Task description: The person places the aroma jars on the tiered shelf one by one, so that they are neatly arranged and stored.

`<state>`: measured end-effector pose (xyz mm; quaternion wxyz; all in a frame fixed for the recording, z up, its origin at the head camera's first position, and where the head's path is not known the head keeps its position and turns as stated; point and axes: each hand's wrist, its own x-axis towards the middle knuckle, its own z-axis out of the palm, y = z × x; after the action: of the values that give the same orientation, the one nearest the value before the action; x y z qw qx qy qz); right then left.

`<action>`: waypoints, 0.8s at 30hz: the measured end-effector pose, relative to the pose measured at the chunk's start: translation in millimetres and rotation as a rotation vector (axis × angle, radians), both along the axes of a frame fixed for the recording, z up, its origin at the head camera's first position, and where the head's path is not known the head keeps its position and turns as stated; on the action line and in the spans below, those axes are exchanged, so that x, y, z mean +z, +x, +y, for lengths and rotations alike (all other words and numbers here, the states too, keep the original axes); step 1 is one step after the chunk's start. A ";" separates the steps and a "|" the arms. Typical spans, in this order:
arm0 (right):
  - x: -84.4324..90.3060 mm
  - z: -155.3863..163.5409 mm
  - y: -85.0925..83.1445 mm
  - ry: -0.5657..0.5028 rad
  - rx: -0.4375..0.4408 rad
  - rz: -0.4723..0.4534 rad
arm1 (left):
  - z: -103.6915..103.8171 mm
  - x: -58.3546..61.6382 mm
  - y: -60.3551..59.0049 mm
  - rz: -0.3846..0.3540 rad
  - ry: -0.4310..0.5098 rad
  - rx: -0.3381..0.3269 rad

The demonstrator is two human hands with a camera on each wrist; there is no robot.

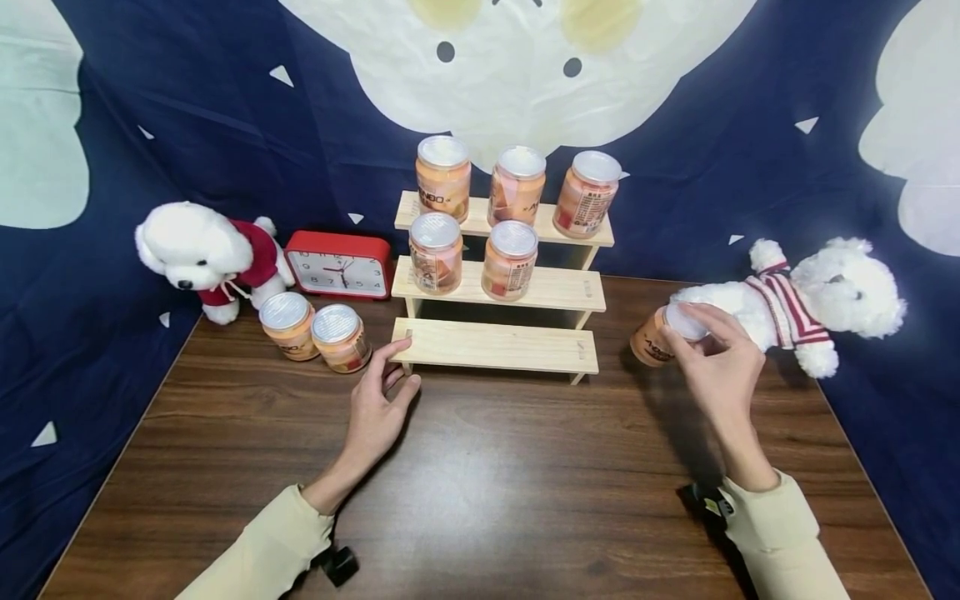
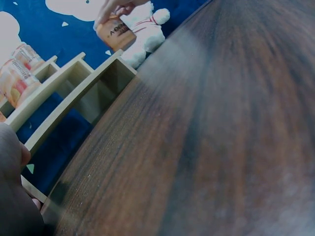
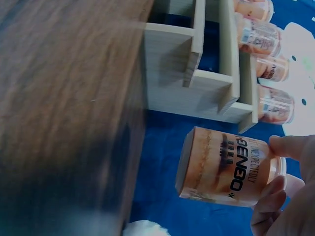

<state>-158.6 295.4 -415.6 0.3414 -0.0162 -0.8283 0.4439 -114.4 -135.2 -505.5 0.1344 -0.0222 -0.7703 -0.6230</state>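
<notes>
Head view: the right hand pinches an orange jar by its lid rim at three o'clock, just beside the striped plush dog; left hand rests spread at the wooden rack.

Left wrist view: the table lies open.

Right wrist view: the jar looks rigid, smooth, probably slippery; gripping the body seems safer.

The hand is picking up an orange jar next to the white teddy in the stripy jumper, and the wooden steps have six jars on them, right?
Not quite. The head view shows five orange jars on the stepped wooden shelf, not six. The rest holds: the right hand holds an orange jar beside the striped-jumper teddy.
</notes>
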 end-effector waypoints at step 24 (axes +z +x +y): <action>47.4 -39.4 0.7 -0.079 0.164 0.091 | -0.3 1.1 -0.2 -0.011 -0.015 0.004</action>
<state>-157.9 256.0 -368.2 0.3406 0.0583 -0.7922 0.5030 -114.7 -135.5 -504.4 0.1313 -0.0181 -0.7756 -0.6172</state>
